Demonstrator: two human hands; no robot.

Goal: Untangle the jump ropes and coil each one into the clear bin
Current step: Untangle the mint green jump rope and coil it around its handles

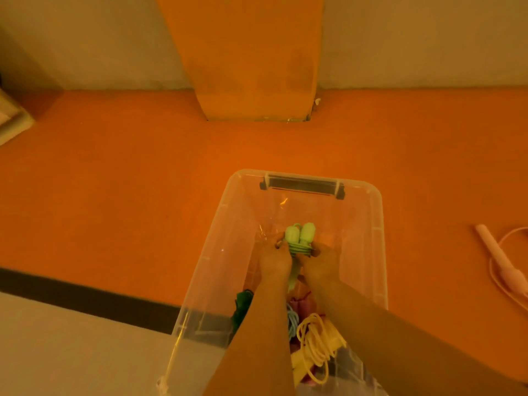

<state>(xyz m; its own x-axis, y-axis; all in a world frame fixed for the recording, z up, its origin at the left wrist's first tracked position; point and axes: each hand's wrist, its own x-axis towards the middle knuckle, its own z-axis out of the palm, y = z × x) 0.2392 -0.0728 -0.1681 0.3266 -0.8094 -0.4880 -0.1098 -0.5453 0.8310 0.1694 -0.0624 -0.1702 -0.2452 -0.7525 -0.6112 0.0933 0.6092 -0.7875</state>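
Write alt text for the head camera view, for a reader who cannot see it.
Both hands, left and right, hold a coiled green jump rope inside a clear bin on an orange floor. Other coiled ropes, among them a yellow rope, lie at the bin's near end, and a pink jump rope lies on the floor at right.

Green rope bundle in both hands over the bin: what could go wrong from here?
1. The green rope is held together only by the left hand and right hand; once let go, its coil may spring loose.
2. Set down carelessly, it could snag the yellow rope already in the clear bin.
3. The pink rope lies uncoiled on the floor, easy to overlook.
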